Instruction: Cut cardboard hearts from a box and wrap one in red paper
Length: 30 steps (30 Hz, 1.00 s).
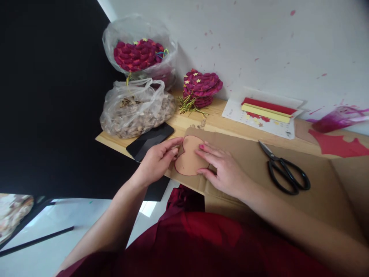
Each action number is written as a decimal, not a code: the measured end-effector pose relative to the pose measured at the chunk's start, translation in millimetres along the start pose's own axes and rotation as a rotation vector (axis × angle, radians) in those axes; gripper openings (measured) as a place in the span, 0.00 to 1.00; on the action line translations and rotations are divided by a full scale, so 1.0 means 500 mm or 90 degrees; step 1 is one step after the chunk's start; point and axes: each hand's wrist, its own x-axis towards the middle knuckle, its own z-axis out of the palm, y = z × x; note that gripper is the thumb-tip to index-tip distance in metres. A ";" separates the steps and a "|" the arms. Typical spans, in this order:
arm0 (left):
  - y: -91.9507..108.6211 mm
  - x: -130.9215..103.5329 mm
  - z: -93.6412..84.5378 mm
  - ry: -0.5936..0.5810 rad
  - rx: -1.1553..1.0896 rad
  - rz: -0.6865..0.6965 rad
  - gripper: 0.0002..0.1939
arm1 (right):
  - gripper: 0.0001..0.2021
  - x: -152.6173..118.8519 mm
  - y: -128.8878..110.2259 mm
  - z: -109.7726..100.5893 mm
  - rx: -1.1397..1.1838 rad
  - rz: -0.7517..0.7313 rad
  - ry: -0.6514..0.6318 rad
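A tan heart-shaped cutout (191,157) with a dark reddish outline lies on a brown cardboard sheet (242,154), its notch facing left. My left hand (158,161) is at the notch, index finger stretched along the upper lobe and thumb just below. My right hand (223,167) rests on the right part of the heart, fingers apart on top and thumb at the lower edge. The heart's right tip is hidden beneath it. Black-handled scissors (284,169) lie on the cardboard to the right, blades pointing up-left, apart from both hands.
Behind my left hand are a black phone (150,140) and a plastic bag of peanut-like pieces (138,115). Further back are another bag (170,42) and dark pink heart-shaped decorations (201,84). Paper strips (268,109), red paper (340,144) and a purple-stained cup (331,119) stand right.
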 end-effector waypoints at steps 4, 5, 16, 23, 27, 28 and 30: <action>-0.005 -0.022 -0.010 0.006 -0.075 -0.050 0.24 | 0.24 -0.001 0.001 0.002 0.008 -0.005 0.008; -0.005 -0.028 -0.011 0.011 -0.080 -0.059 0.24 | 0.24 -0.001 0.001 0.001 0.007 -0.006 0.009; 0.029 -0.071 0.019 0.110 0.215 0.136 0.18 | 0.25 0.001 -0.002 -0.001 0.019 0.010 -0.003; 0.024 -0.050 0.102 -0.006 0.413 0.331 0.34 | 0.24 0.004 -0.009 -0.005 0.025 0.017 -0.012; 0.015 -0.041 0.116 -0.040 0.546 0.314 0.38 | 0.22 0.006 -0.004 -0.003 0.050 0.007 0.004; 0.015 -0.041 0.117 -0.042 0.572 0.304 0.37 | 0.21 0.007 -0.002 -0.003 0.069 0.002 0.013; 0.017 -0.042 0.119 -0.040 0.609 0.289 0.35 | 0.18 0.006 0.002 -0.006 0.115 -0.006 0.034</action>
